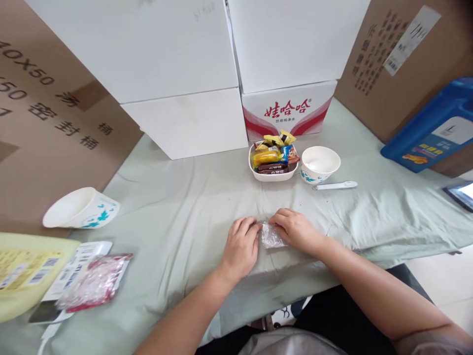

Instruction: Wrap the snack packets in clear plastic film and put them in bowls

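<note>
A pale green cloth, white paper cup with teal print, blue jug.

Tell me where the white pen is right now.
In the head view, the white pen lies on the green cloth right of centre, just in front of the empty paper bowl, beyond the right hand.

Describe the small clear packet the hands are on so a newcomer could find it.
On the green tablecloth, near the front edge, the left hand and right hand meet. Between them lies the small clear plastic packet. Unlike the red-edged bag far left, it is colourless and crinkled.
</note>
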The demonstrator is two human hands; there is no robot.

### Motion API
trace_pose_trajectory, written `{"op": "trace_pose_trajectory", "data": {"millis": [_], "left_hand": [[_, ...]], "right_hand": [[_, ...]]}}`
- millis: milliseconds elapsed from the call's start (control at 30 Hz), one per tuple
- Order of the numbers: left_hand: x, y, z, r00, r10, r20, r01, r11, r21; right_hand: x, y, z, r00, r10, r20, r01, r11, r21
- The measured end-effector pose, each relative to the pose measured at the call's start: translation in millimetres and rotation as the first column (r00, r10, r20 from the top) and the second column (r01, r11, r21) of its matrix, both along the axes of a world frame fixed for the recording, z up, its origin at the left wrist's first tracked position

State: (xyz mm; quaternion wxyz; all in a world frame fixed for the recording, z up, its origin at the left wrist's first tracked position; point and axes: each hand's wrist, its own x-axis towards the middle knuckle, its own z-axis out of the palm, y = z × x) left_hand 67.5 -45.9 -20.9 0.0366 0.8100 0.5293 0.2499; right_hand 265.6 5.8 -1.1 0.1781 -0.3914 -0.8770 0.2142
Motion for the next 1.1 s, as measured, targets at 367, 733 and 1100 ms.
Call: {"op": "trace_pose_trajectory", "data": {"millis": [367, 733, 1100], "left_hand": [[-0.9, 4.1, -5.3, 0.999, -0.003, 0.045, 0.001, 0.999, 0.051], [1.6, 3.5, -11.1, 0.998, 0.005, 0.059, -0.007, 0.999, 0.047], [-0.9, 6.3, -11.1, 0.993, -0.020, 0.112, 0.016, 0.999, 0.031]], "right_hand": [[80.8, 122.4, 99.3, 0.707, -0.684, 0.183, 0.624, 0.724, 0.296], [91.8, 101.4, 70.7, 0.684, -0.519, 0.513, 0.417, 0.855, 0.309], [110.5, 199.5, 121.5, 0.642, -0.688, 0.339, 0.605, 0.726, 0.328]]}}
